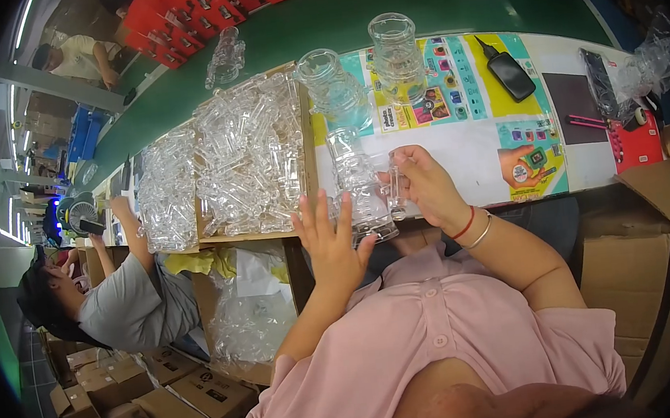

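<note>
A clear plastic mug-shaped vessel (354, 176) lies on its side at the table's near edge, in front of me. My left hand (326, 238) is beside it with its fingers spread flat, the thumb at the vessel's near end. My right hand (430, 188) pinches a clear plastic handle (395, 191) at the vessel's right side. Whether the handle is joined to the vessel, I cannot tell. Two more clear vessels, a left one (331, 80) and a right one (397, 54), stand upright farther back. Many small clear plastic parts (253, 152) fill a cardboard box to the left.
A black squeeze bottle (510, 75) with a pointed tip lies at the right, on printed sheets. Pink-handled tweezers (587, 120) and plastic-wrapped items (648, 66) are farther right. Red packages (179, 18) line the back. A co-worker (130, 301) sits at left; cartons (169, 410) stand below.
</note>
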